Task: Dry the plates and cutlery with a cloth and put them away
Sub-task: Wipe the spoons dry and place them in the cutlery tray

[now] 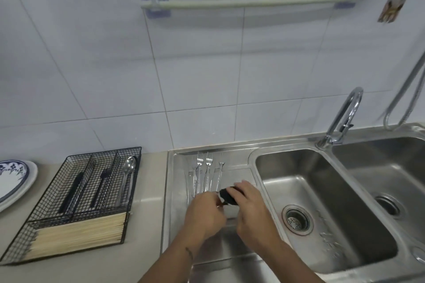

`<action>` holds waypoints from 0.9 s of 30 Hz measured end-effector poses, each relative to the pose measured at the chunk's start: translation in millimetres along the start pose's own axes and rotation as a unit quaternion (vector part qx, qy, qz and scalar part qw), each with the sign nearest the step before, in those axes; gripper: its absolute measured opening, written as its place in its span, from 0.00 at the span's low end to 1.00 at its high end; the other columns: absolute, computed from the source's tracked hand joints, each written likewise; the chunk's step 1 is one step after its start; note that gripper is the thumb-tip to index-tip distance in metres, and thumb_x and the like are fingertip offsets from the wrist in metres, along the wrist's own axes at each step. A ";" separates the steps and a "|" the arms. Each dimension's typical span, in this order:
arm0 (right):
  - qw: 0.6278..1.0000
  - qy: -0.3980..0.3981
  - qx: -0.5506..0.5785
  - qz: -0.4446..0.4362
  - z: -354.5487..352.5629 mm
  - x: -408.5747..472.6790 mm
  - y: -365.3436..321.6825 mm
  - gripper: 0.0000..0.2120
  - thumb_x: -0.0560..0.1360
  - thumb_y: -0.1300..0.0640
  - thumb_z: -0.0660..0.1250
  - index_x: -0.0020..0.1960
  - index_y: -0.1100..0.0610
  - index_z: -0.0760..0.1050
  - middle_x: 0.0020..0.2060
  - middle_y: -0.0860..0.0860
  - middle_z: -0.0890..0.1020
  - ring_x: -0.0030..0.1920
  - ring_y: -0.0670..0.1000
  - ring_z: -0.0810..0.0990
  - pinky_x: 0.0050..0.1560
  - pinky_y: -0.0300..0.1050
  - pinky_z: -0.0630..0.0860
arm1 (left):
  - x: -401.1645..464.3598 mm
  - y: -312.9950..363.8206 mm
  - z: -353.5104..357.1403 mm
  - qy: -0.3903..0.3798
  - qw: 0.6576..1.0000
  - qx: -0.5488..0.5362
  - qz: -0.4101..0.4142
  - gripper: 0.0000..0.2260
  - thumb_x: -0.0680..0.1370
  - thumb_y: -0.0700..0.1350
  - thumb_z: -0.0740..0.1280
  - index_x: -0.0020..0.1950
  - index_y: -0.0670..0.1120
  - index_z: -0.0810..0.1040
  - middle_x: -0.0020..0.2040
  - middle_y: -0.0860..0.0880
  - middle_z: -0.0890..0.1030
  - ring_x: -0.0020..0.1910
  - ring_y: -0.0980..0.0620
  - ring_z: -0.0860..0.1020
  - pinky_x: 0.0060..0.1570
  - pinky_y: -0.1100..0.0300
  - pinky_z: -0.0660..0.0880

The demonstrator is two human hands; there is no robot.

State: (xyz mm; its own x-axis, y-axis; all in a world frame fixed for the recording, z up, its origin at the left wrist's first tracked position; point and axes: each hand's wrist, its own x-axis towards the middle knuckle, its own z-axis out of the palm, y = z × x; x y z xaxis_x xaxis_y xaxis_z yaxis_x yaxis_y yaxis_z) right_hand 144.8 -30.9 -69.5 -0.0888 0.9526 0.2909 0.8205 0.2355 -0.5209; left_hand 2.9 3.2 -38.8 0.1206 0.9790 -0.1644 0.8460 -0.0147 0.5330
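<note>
Several steel forks (208, 172) lie side by side on the sink's drainboard (177, 190), tines toward the wall. Over their handles my right hand (249, 204) grips a dark cloth (228, 195). My left hand (203, 211) is closed beside it, its fingers at the cloth's left end; a thin piece of cutlery seems pinched there, mostly hidden. A black wire cutlery tray (76, 193) stands on the counter to the left, holding a steel spoon (127, 177), dark-handled cutlery and a bundle of wooden chopsticks (78, 234). Blue-patterned white plates (13, 179) sit at the far left.
A double steel sink (322, 202) with a drain strainer lies to the right of the drainboard. A chrome tap (345, 112) rises behind it, with a metal hose at the right edge. A pale towel rail (248, 2) is fixed to the tiled wall.
</note>
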 end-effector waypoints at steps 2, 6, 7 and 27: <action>0.997 -0.025 -0.075 -0.004 -1.4 -3.5 0.2 0.38 0.60 0.73 0.69 0.68 0.55 0.71 0.70 0.52 0.69 0.74 0.58 0.60 0.63 0.53 0.74 | -11.0 1.7 -10.4 0.021 1.000 -0.004 0.012 0.06 0.76 0.42 0.66 0.47 0.49 0.83 0.41 0.52 0.79 0.39 0.52 0.77 0.40 0.62 0.73; 0.994 -0.043 -0.100 -0.018 -14.8 -4.1 -24.7 0.39 0.59 0.72 0.73 0.67 0.53 0.71 0.68 0.49 0.71 0.73 0.56 0.64 0.57 0.47 0.78 | -30.5 -2.2 -23.9 0.051 0.998 -0.012 0.027 0.06 0.78 0.42 0.67 0.49 0.48 0.84 0.45 0.51 0.81 0.42 0.53 0.80 0.45 0.60 0.78; 0.993 -0.035 -0.104 -0.049 -16.7 -5.6 -31.2 0.39 0.54 0.71 0.76 0.63 0.54 0.74 0.64 0.49 0.75 0.68 0.56 0.70 0.55 0.45 0.79 | -33.9 -2.4 -27.3 0.060 0.998 -0.025 0.027 0.07 0.78 0.43 0.67 0.49 0.49 0.85 0.46 0.51 0.82 0.43 0.53 0.81 0.47 0.59 0.79; 0.994 0.094 -0.048 -0.016 -33.1 -31.3 -47.1 0.35 0.65 0.72 0.67 0.69 0.52 0.70 0.61 0.48 0.73 0.55 0.51 0.72 0.51 0.45 0.78 | -75.2 3.6 -55.1 0.047 0.994 -0.094 0.028 0.10 0.77 0.43 0.63 0.45 0.49 0.85 0.43 0.53 0.85 0.42 0.52 0.82 0.46 0.52 0.82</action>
State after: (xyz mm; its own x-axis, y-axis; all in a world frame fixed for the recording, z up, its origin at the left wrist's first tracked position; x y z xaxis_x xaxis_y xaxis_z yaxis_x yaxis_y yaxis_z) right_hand 127.6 -78.1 -27.5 -0.0170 0.8900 0.4557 0.8694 0.2382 -0.4328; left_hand -31.7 -59.2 21.3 0.1076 0.9926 -0.0570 0.7267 -0.0394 0.6858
